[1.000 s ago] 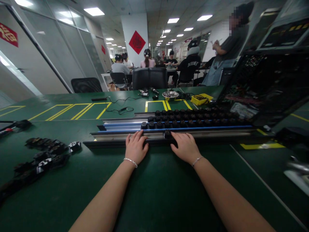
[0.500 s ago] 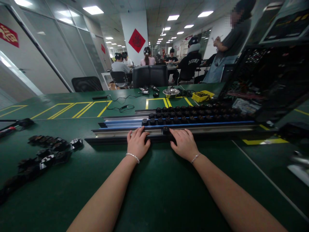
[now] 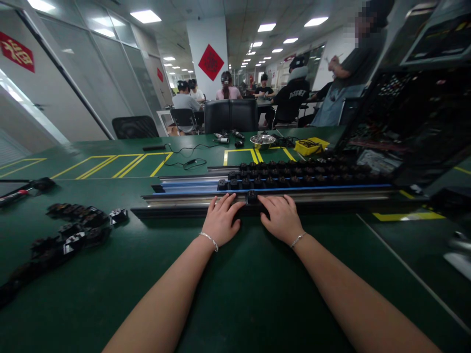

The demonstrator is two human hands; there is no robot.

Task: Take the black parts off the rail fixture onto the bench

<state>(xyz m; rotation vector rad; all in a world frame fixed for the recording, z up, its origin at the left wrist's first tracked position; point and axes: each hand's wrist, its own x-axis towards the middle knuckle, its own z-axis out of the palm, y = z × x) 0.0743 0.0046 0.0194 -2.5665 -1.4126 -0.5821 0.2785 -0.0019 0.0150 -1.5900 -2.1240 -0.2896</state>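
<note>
A single small black part (image 3: 252, 196) sits in the front metal rail (image 3: 184, 201). My left hand (image 3: 222, 219) rests over the rail's front edge, fingers apart, its index fingertip close to the part's left side. On the other side, my right hand (image 3: 281, 217) lies with spread fingers, its index fingertip at or very near the part. Neither hand is closed round anything. Behind, a rail with a blue lining (image 3: 191, 187) carries a row of several black parts (image 3: 270, 183), and further rows stand behind it.
Loose black parts (image 3: 75, 218) lie in rows on the green table (image 3: 235, 294) at the left. A metal bowl (image 3: 262, 141), a yellow tray (image 3: 302, 148) and cables are at the back. A dark rack (image 3: 412, 108) rises at the right. Several people sit or stand beyond the table.
My left hand has slid right along the rail, bringing its index finger close to the single black part. My right hand has hardly moved. The view has shifted slightly.
</note>
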